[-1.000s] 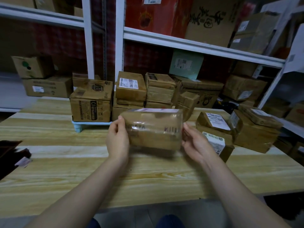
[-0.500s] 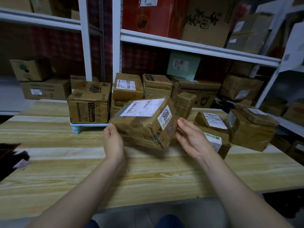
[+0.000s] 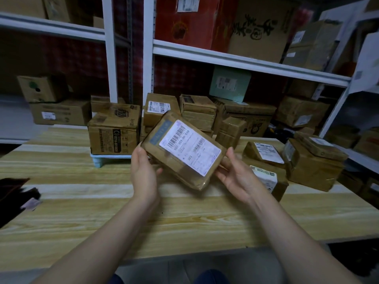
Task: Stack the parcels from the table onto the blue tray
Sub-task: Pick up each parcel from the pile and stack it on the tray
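Observation:
I hold a flat brown parcel (image 3: 182, 152) above the wooden table (image 3: 102, 212), tilted so its white barcode label faces me. My left hand (image 3: 143, 173) grips its lower left edge, thumb tucked under it. My right hand (image 3: 235, 177) cradles its right side, fingers beneath and thumb against the edge. Behind it the light blue tray (image 3: 111, 156) carries several stacked boxes, among them a large printed carton (image 3: 113, 136) and a labelled box (image 3: 158, 111). More parcels lie on the table to the right: two labelled ones (image 3: 264, 154) (image 3: 266, 181) and a bigger box (image 3: 313, 169).
White metal shelving (image 3: 246, 60) full of cartons stands right behind the table. A dark object (image 3: 14, 193) lies at the table's left edge. The table's front edge runs just below my forearms.
The parcel has been rotated in my hands, from side-on to label facing me and tilted down to the right. Both hands have shifted lower around it.

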The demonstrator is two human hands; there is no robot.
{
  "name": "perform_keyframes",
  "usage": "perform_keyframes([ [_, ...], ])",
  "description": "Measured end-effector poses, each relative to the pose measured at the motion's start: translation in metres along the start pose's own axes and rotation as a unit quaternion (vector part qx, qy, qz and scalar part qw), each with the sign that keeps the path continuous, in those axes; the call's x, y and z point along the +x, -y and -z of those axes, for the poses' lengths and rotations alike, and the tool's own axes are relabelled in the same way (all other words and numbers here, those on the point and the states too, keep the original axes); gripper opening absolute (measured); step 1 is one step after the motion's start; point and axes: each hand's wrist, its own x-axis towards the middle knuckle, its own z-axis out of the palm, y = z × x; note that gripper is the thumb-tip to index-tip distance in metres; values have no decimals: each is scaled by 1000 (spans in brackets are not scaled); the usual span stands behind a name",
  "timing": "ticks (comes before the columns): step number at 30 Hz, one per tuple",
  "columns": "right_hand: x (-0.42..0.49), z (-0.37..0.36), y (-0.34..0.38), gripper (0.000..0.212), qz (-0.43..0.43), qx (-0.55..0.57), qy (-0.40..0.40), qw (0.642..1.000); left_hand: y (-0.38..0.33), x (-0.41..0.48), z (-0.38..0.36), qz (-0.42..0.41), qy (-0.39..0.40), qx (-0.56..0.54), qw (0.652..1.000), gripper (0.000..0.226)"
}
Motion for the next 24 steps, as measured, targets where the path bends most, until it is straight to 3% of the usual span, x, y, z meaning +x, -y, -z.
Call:
perform_keyframes([
  [4, 1, -2, -3, 61, -40, -20, -3, 999, -7, -7, -3, -35, 19, -1, 999, 36],
  [10, 3, 3, -8, 49, -109, -61, -1, 992, -9, -11, -3, -78, 49, 16, 996, 32],
  [20, 4, 8, -8, 40, -107, 38, -35, 993, -8, -10, -6, -100, 40, 13, 994, 13],
  [24, 3, 10, -10, 51, -79, 38, -21, 996, -6, -9, -5, -85, 30, 22, 996, 18],
])
